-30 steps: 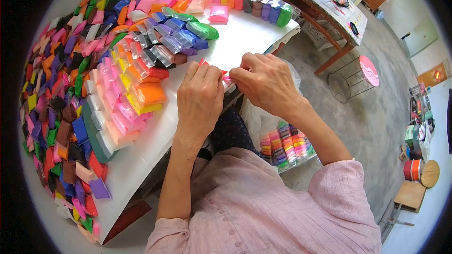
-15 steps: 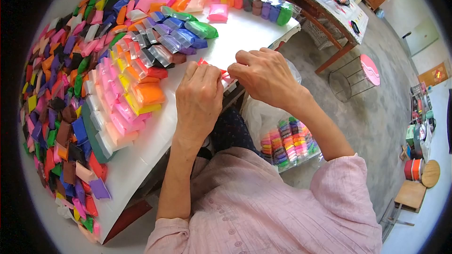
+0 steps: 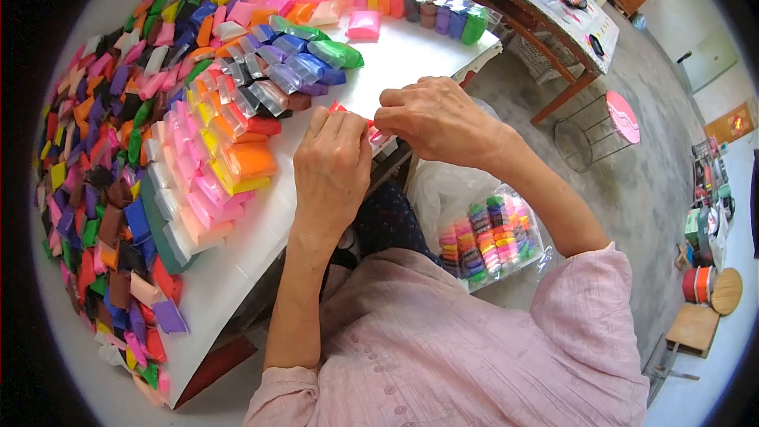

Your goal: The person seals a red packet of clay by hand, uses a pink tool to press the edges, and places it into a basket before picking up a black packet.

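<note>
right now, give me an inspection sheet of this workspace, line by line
surface: white table, mostly covered.
job's things: small red packet pinched at the table edge between both hands.
clutter: loose pile of coloured packets; overlapping rows of packets; foil-topped tray of colours; filled clear pack on the floor.
grippers: left hand and right hand, both closed on the red packet.
cables: nothing seen.
surroundings: wooden table, pink stool, concrete floor.

We see both hands, left hand (image 3: 332, 162) and right hand (image 3: 431, 119), pinching a red packet (image 3: 353, 113) over the white worktop (image 3: 395, 63) beside coloured packets (image 3: 158, 150).
</note>
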`<state>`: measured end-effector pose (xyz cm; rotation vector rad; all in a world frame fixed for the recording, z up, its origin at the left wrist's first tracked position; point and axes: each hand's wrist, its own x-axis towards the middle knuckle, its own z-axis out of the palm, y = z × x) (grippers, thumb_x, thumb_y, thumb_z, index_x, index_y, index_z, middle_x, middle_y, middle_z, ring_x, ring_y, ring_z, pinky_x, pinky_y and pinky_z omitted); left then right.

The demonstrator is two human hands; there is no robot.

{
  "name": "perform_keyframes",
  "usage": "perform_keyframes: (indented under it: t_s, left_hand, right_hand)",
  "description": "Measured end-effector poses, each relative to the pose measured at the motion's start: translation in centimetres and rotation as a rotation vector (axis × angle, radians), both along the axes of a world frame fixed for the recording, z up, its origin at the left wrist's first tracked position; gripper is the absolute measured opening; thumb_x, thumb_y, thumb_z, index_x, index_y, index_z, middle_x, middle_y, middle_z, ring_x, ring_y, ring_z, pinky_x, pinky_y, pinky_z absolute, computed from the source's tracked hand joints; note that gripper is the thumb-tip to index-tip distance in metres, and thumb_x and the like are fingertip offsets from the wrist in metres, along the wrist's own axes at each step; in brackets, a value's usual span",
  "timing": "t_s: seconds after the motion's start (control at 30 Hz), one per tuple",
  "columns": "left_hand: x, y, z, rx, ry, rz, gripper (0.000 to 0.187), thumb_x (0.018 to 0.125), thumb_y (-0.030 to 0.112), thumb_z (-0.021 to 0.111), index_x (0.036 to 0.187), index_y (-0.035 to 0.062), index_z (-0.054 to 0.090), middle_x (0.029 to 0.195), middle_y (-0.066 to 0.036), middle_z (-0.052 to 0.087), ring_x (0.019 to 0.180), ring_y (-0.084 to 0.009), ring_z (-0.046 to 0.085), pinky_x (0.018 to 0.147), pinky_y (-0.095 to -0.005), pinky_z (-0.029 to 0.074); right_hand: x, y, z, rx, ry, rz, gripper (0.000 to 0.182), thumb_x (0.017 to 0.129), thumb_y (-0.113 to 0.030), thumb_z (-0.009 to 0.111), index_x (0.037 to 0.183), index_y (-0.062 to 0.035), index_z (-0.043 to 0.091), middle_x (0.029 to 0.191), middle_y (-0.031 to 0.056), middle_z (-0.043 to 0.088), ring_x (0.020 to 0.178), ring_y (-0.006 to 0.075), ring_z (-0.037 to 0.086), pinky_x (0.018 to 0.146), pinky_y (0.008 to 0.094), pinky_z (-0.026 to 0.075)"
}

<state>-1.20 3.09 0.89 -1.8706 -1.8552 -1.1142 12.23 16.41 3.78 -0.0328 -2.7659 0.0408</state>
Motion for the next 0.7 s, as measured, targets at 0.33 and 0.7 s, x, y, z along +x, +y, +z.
perform_keyframes:
  t_s: [0.33,0.7]
  left_hand:
    - [0.0,0.0,-0.1,-0.003,0.001,-0.009,0.008,0.081,0.001,0.065,0.085,0.0015,0.058,0.082,-0.013,0.059,0.083,-0.0318,0.055,0.071,-0.0429,0.047]
    - [0.0,-0.1,0.0,-0.012,0.008,-0.01,0.008,0.08,0.0,0.064,0.085,0.0014,0.057,0.083,-0.013,0.057,0.085,-0.0317,0.055,0.073,-0.0424,0.048]
  right_hand:
    - [1.0,-0.8,-1.2,-0.008,0.195,-0.097,0.009,0.08,-0.012,0.069,0.084,-0.0105,0.062,0.078,0.0041,0.058,0.068,0.0252,0.06,0.059,0.039,0.046]
    - [0.1,-1.0,-0.9,0.093,0.11,-0.089,0.007,0.077,-0.011,0.067,0.082,-0.0087,0.062,0.079,0.0058,0.06,0.071,0.0265,0.063,0.065,0.0395,0.047]
